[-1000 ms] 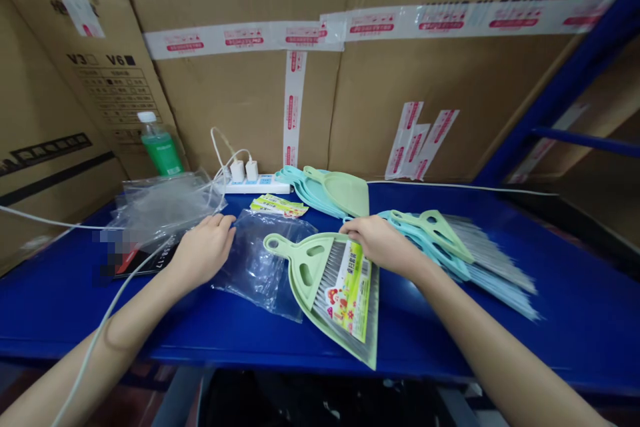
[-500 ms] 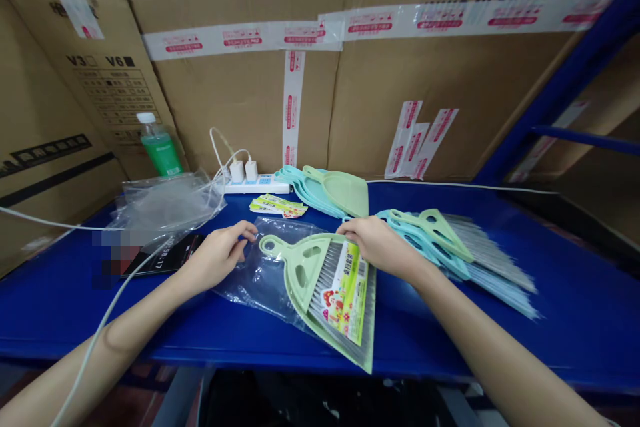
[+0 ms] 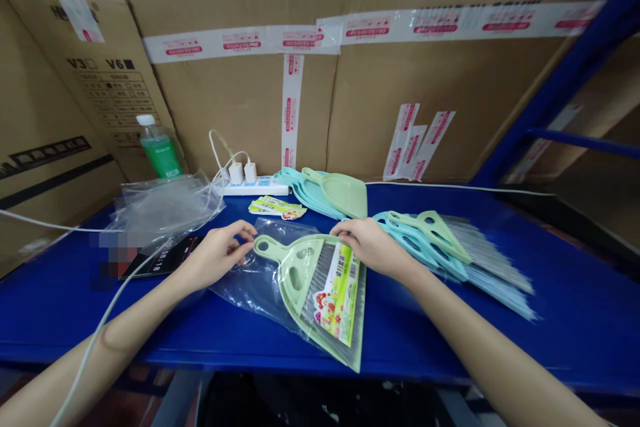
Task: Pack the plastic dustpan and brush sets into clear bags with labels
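A light green dustpan (image 3: 299, 273) with a grey brush and a colourful label card (image 3: 336, 292) in it lies on the blue table (image 3: 550, 320), partly over a clear plastic bag (image 3: 253, 279). My right hand (image 3: 367, 245) grips the dustpan's upper right corner. My left hand (image 3: 215, 255) pinches the edge of the plastic bag right beside the dustpan's handle end.
Stacks of green and teal dustpans (image 3: 330, 192) and brushes (image 3: 440, 240) lie behind and to the right. More plastic bags (image 3: 160, 207), a black item (image 3: 163, 257), label cards (image 3: 277, 207), a power strip (image 3: 250, 183), a green bottle (image 3: 159, 148) and cardboard boxes (image 3: 400, 80) stand behind.
The dustpan has slid left, further over the plastic bag. My left hand moved right along the bag towards the dustpan's handle and closed into a pinch.
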`<state>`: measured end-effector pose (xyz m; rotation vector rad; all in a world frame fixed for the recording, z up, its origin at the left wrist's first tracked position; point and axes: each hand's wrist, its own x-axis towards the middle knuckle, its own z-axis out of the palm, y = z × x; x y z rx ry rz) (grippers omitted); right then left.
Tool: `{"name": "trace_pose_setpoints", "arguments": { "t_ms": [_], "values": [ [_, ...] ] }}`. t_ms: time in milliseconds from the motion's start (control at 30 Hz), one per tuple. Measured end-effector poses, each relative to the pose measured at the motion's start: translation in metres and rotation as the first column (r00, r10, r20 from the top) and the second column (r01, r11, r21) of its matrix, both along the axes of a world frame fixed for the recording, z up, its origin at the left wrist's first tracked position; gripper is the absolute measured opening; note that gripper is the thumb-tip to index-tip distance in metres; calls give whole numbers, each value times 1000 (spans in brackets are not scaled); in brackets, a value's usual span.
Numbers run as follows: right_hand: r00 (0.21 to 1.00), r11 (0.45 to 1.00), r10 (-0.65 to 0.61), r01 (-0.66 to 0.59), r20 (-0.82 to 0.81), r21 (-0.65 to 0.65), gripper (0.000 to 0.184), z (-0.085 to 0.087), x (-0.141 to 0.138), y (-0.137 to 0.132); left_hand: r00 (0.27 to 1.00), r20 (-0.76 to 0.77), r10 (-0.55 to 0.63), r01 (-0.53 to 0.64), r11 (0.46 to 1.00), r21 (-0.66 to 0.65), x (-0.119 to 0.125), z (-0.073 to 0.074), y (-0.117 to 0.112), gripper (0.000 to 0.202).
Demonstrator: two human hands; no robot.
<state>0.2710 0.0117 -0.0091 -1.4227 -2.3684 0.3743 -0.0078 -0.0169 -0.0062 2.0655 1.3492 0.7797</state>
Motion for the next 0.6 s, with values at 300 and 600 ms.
{"name": "trace_pose_setpoints", "arguments": {
  "t_ms": [300,600],
  "values": [
    [999,999,25,-23,-47,32,27,-4,1,2,971,234,35,14,978,-206,-2,-13,13,27],
    [949,962,68,-144,-309,-231,23,-9,3,9,917,382,117,43,922,-385,0,-21,16,32]
  ]
}}
